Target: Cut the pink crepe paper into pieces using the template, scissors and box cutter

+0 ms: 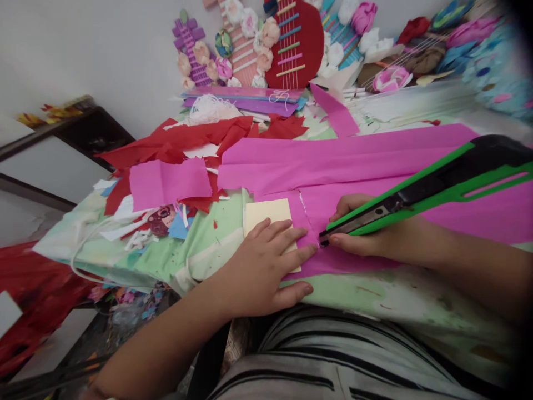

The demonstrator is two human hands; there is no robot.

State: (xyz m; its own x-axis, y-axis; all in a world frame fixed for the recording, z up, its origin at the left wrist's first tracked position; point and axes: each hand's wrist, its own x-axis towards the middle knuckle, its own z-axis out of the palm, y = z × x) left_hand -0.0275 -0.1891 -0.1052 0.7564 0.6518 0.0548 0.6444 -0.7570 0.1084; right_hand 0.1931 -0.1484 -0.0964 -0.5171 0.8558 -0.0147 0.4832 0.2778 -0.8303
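My left hand (272, 258) lies flat with fingers spread over a pale yellow square of card (266, 211) and the edge of a magenta paper sheet (353, 194). A green and black utility knife (400, 191) is gripped in my right hand (362, 233), its tip touching the magenta sheet just beside my left fingertips. From near the tip, a whitish broken line (303, 205) runs up the sheet towards a fold. The sheet stretches far to the right, behind my right forearm.
A loose magenta piece (170, 183) lies on torn red paper (166, 139) at the left, among white and blue scraps. Paper-flower guitars, one of them red (297, 44), lean on the wall behind. A green stained cloth (216, 228) covers the table, with a white cord at its left edge.
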